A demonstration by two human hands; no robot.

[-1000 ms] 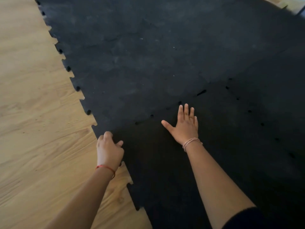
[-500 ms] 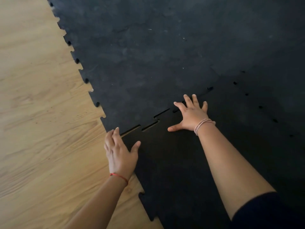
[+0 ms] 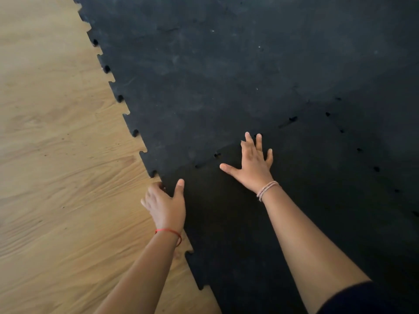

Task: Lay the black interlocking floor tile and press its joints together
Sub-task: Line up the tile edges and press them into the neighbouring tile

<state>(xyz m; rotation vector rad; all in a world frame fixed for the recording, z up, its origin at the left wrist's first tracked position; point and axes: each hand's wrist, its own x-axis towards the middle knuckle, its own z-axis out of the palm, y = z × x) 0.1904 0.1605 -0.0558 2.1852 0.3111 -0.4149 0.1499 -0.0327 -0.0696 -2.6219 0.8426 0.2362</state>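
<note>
Since half a second ago the long open slots along the near joint have closed to small holes, and my left hand has shifted onto the tile's corner.

From my remote seat, going left to right: bare wooden floor [image 3: 56,177] gives wide free room beside the toothed edge. My left hand [image 3: 166,208], with a red string bracelet [image 3: 170,232] at the wrist, sits at the near corner of the black interlocking tile [image 3: 226,223], thumb lying on top and fingers curled over the edge; I cannot tell whether they grip it. My right hand [image 3: 254,165] lies spread wide and flat on the tile, fingertips at the joint [image 3: 207,160] with the laid black mat [image 3: 226,75]. Small gaps show along that seam and another on the right.
</note>
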